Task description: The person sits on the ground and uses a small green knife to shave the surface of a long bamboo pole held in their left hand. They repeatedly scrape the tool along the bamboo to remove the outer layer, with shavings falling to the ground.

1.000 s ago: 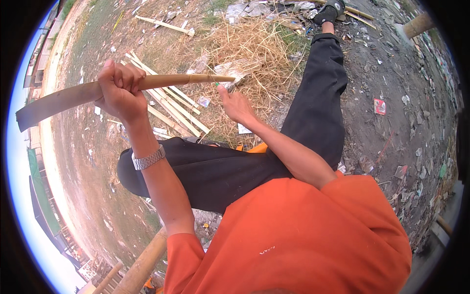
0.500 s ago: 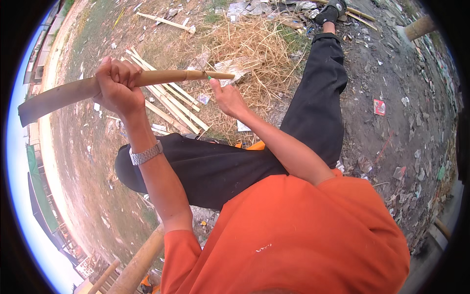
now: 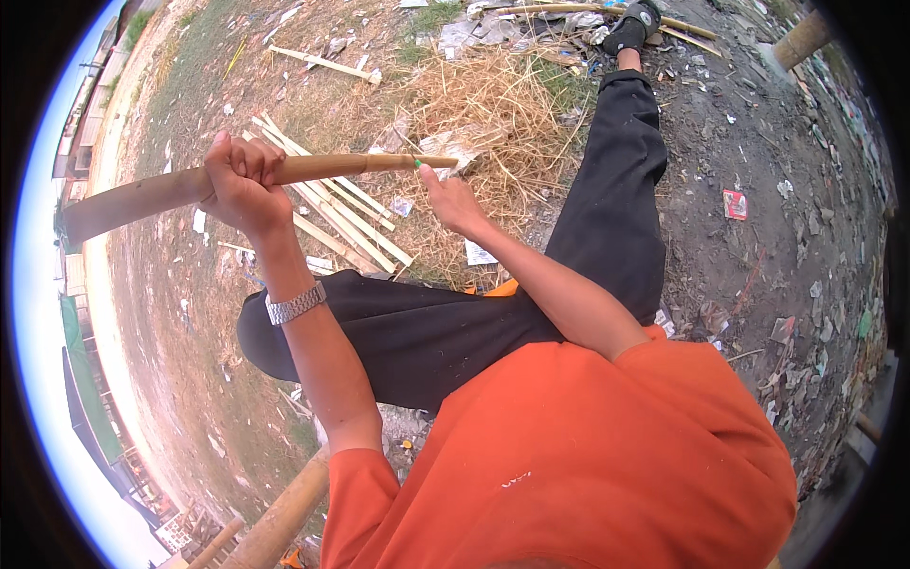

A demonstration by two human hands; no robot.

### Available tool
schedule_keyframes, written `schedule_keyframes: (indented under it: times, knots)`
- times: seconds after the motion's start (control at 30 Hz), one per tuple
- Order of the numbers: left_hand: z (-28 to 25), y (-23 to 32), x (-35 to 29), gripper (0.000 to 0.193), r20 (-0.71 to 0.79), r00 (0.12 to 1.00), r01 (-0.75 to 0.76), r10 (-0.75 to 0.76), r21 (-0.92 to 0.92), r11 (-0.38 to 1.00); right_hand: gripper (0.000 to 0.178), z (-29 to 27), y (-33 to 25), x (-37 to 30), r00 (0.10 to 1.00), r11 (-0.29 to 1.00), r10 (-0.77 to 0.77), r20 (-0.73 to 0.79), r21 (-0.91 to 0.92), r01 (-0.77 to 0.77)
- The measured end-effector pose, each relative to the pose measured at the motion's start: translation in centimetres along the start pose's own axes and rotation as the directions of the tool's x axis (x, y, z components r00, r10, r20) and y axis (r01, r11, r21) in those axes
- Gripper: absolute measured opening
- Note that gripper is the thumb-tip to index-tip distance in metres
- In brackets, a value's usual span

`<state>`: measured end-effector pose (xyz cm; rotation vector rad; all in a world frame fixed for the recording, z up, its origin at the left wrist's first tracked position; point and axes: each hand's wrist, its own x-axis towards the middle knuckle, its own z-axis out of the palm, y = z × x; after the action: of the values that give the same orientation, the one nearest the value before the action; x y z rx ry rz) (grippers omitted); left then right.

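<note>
A long split piece of bamboo lies across in front of me, broad at its left end and narrow at its right. My left hand, with a metal-banded watch on the wrist, is wrapped round its middle. At the narrow end my right hand is closed with the thumb raised, on a thin tool with a green part. A fine line sticks out from the green part past the bamboo; the rest of the tool is hidden. Pale bamboo strips lie on the ground below the piece.
Dry straw is heaped beyond my right hand. My black-trousered legs spread over littered ground, the right one stretched far forward. A thick bamboo pole stands near my left elbow, and a post at the far right.
The bamboo and both hands have shifted slightly right and down in the picture, along with the ground around them. Both hands keep their grip.
</note>
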<state>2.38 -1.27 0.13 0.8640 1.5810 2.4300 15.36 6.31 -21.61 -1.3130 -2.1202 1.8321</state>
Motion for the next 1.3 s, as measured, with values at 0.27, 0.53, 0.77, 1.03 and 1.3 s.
schedule_keyframes:
  times: [0.27,0.53,0.77,1.03,1.3]
  knots:
    - [0.5,0.3,-0.6,0.038,0.045,0.999,0.003,-0.003,0.0,1.0,0.08,0.1,2.6,1.1,0.997,0.996,0.083,0.002,0.023,-0.083]
    - [1.8,-0.2,-0.4,0.038,0.032,0.999,0.014,-0.014,0.005,1.0,0.084,-0.2,5.8,4.4,0.994,0.992,0.113,-0.01,-0.059,-0.114]
    - [2.2,-0.3,-0.2,0.037,-0.019,1.0,0.005,-0.004,0.024,1.0,0.083,1.3,7.9,6.8,0.987,0.99,0.136,-0.083,-0.014,-0.137]
    - [1.9,-0.5,0.1,0.036,-0.079,0.997,0.01,-0.004,0.074,0.997,0.084,1.8,7.8,6.2,0.985,0.987,0.158,-0.064,-0.022,-0.16]
    - [1.8,-0.4,-0.1,0.037,-0.111,0.994,0.018,-0.009,0.083,0.996,0.086,2.6,8.9,6.1,0.986,0.987,0.16,-0.044,0.026,-0.159]
